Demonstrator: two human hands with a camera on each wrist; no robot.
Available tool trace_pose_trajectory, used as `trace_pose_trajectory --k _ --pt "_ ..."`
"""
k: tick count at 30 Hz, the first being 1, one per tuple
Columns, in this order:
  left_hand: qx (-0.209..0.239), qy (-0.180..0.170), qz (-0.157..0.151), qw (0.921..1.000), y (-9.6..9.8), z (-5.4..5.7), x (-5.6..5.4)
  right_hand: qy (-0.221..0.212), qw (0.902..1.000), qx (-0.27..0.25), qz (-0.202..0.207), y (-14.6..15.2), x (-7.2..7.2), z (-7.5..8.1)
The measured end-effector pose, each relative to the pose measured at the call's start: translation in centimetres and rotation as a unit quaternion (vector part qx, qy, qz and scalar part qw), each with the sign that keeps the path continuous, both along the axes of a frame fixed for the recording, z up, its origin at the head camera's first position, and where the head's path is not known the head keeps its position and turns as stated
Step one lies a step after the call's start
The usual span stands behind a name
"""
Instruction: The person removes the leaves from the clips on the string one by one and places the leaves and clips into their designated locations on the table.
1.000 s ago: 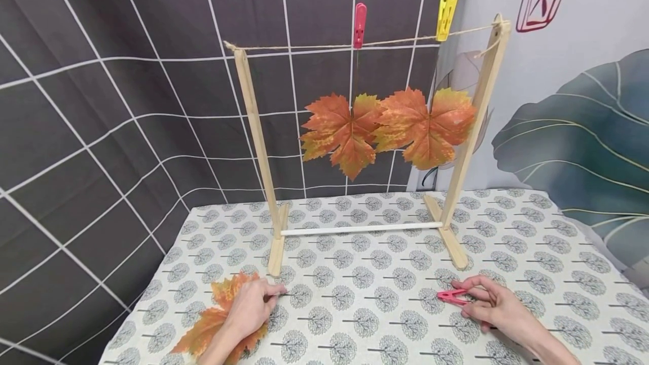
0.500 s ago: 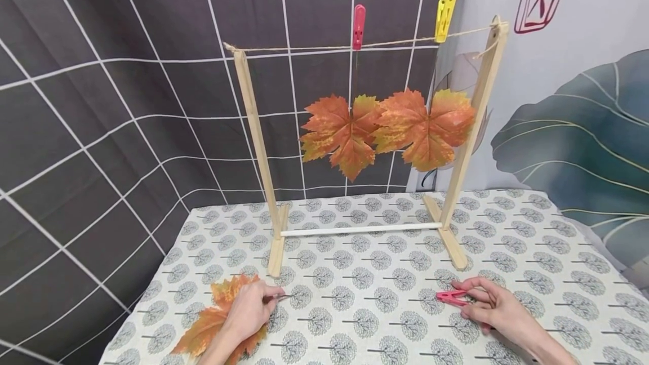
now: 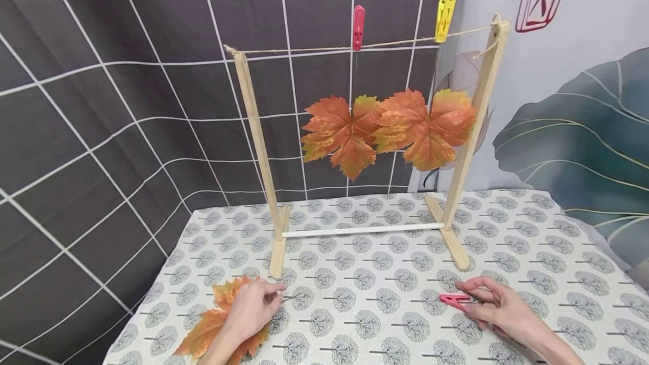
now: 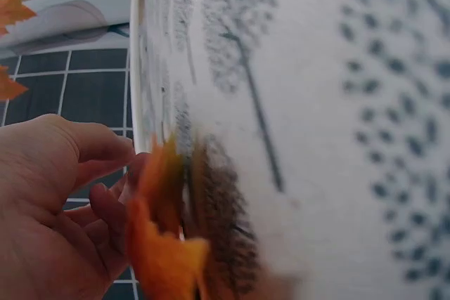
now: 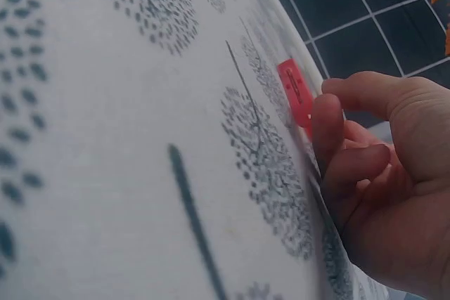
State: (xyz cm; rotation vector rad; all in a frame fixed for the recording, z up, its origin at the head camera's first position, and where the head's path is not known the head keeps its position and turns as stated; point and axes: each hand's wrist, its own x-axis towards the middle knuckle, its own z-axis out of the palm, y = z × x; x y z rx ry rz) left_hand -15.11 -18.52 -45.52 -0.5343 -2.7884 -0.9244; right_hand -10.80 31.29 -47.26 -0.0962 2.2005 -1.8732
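Note:
In the head view my left hand (image 3: 250, 310) pinches the thin stem of an orange artificial maple leaf (image 3: 205, 331) at the table's front left. The leaf lies partly under the hand and forearm; its orange edge (image 4: 165, 251) shows close up in the left wrist view. At the front right, my right hand (image 3: 502, 311) holds a pink clothespin (image 3: 451, 299) between thumb and fingers, just over the cloth. That clothespin points left, toward the middle of the table. Two similar leaves hang from a string, one by a pink clothespin (image 3: 358, 27), the other by a yellow clothespin (image 3: 444, 17).
A wooden stand (image 3: 259, 139) with a twine line (image 3: 299, 50) between its posts stands behind both hands. A white rod (image 3: 362, 230) joins its feet. The tree-print tablecloth (image 3: 350, 308) covers the table, and a dark grid curtain (image 3: 101, 100) hangs behind.
Both hands stay nearly in place. The right hand's fingers and the pink clothespin have shifted very slightly to the right.

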Motion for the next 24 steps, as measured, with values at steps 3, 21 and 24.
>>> trace_pose_trajectory --k 3,21,24 --pt "0.013 -0.015 -0.005 0.9998 0.4 0.6 -0.1 0.002 0.9997 0.026 0.002 0.2 -0.2 0.4" --pt "0.187 -0.025 -0.011 0.982 3.9 6.5 -2.5 0.209 0.9682 0.13 0.045 -1.1 -3.1 7.0" --pt "0.213 -0.011 -0.008 0.977 4.2 7.5 -2.9 0.238 0.9599 0.138 0.055 -1.7 -3.8 8.7"
